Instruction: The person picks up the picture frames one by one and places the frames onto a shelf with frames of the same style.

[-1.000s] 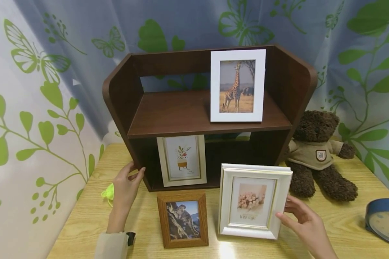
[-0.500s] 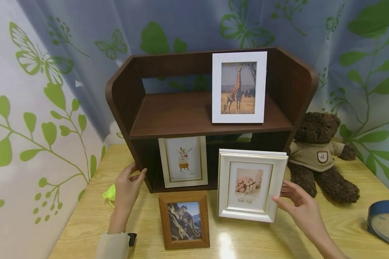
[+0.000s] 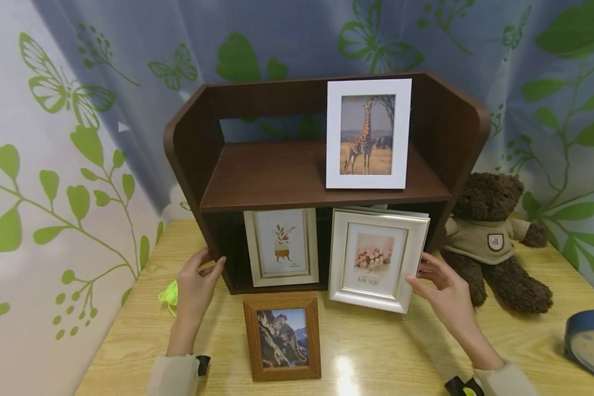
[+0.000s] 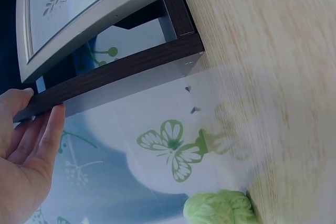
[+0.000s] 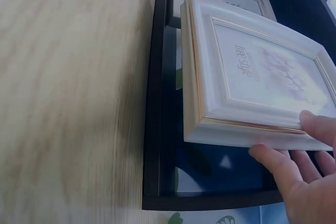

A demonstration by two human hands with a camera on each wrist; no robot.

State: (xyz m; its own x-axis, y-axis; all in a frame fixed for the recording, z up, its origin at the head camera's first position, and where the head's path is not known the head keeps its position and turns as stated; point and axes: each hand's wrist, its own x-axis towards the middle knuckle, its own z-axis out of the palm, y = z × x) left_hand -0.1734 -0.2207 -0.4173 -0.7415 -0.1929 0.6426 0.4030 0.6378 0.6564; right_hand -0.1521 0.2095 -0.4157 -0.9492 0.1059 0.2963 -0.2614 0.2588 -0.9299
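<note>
A cream-white picture frame [image 3: 376, 261] with a flower photo is gripped by my right hand [image 3: 443, 294] at its right edge, thumb on the front. It is slightly tilted, at the opening of the lower level of a dark brown shelf [image 3: 272, 173]. In the right wrist view the frame [image 5: 249, 111] appears raised off the tabletop. My left hand [image 3: 195, 289] holds the shelf's left side panel; in the left wrist view its thumb and fingers pinch the board [image 4: 115, 72]. Beside the flower frame, a gold-edged picture frame [image 3: 282, 247] with a plant drawing stands on the lower level.
A white giraffe picture frame [image 3: 368, 135] stands on the upper level. A wooden leopard picture frame [image 3: 283, 336] stands on the table before the shelf. Right of the shelf sits a brown teddy bear [image 3: 492, 242], with a blue clock [image 3: 591, 341] nearer. A yellow-green fluffy thing [image 3: 169, 297] lies left.
My right hand has lifted the flower picture frame from near the table and carried it up, away from me and slightly left, to the lower shelf opening. My left hand keeps its hold.
</note>
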